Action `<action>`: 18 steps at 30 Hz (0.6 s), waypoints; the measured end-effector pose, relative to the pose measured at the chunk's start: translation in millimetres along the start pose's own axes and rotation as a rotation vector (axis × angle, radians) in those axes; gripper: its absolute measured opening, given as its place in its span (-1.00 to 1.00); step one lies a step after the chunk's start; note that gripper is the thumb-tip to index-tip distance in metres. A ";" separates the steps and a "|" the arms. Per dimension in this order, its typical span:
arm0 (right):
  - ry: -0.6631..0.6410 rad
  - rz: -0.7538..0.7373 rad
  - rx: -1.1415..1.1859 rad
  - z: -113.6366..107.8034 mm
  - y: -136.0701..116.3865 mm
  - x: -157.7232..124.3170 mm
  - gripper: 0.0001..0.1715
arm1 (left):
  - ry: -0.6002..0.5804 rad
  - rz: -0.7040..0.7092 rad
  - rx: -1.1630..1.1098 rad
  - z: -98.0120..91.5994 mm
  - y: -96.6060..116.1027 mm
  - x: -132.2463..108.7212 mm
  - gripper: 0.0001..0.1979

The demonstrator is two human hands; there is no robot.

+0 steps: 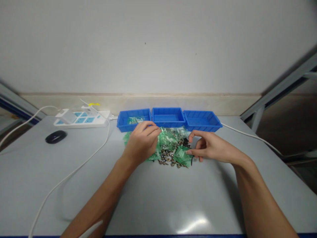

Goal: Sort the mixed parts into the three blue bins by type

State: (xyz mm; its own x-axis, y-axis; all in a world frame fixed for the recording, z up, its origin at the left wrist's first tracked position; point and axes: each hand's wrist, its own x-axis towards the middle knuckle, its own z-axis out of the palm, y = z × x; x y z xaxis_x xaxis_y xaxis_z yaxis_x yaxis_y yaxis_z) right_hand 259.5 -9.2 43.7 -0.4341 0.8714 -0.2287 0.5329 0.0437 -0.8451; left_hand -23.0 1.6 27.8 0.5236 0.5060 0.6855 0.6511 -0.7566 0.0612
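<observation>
A heap of small green plastic bags and loose dark metal screws (173, 150) lies on the grey table, just in front of three blue trays. My left hand (142, 140) rests on the left side of the heap, fingers curled down over the bags; what it grips, if anything, is hidden. My right hand (210, 147) is at the heap's right edge, thumb and fingers pinching toward a green bag (184, 154). The left blue tray (122, 120) holds a few bags. The middle tray (168, 116) and the right tray (203, 120) look bare inside.
A white power strip (81, 119) with plugs sits at the back left, its white cable (74, 172) trailing toward the front edge. A black oval object (56, 136) lies left of it. Another white cable (247, 135) runs off right. A wall stands behind the trays.
</observation>
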 end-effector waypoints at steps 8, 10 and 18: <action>0.024 0.010 0.071 -1.5 7.1 7.4 -0.66 | -0.021 0.015 -0.031 1.6 6.8 0.0 -0.79; 0.040 -0.005 0.134 -0.1 6.1 8.8 -0.65 | -0.002 0.021 -0.046 2.2 8.4 -0.5 -0.79; -0.034 -0.044 0.214 12.8 -5.5 12.7 -0.77 | 0.041 -0.033 -0.221 7.0 15.8 -1.5 -0.79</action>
State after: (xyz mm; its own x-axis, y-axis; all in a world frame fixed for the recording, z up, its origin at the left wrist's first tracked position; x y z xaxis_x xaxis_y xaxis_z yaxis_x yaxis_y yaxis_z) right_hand 241.8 -4.6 39.2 -0.4794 0.8539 -0.2026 0.3482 -0.0269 -0.9371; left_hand -9.6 -8.1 22.6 0.4784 0.5185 0.7087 0.5289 -0.8144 0.2388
